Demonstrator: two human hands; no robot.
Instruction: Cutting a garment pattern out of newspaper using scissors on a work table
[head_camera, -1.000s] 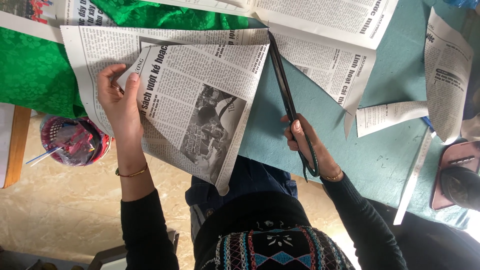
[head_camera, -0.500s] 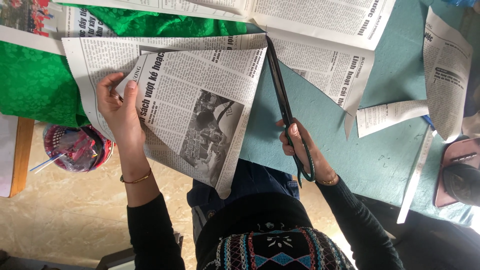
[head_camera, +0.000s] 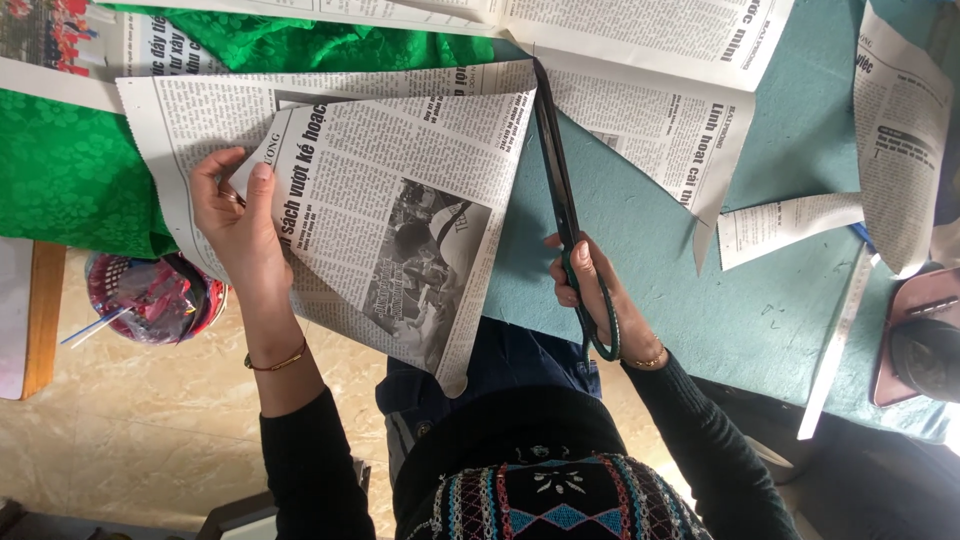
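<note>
Scissors have travelled farther up the folded newspaper sheet than a second ago, their long blades now nearly together at its top edge, so the cut along the right side looks almost through. The right hand is clamped on the green handles; the left hand pinches the sheet's left corner, lifted slightly over the teal table. Loose paper strips lie right, green cloth left; open tabletop lies between.

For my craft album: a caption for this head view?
Left hand holds folded newspaper; right hand cuts it with long scissors.
</note>
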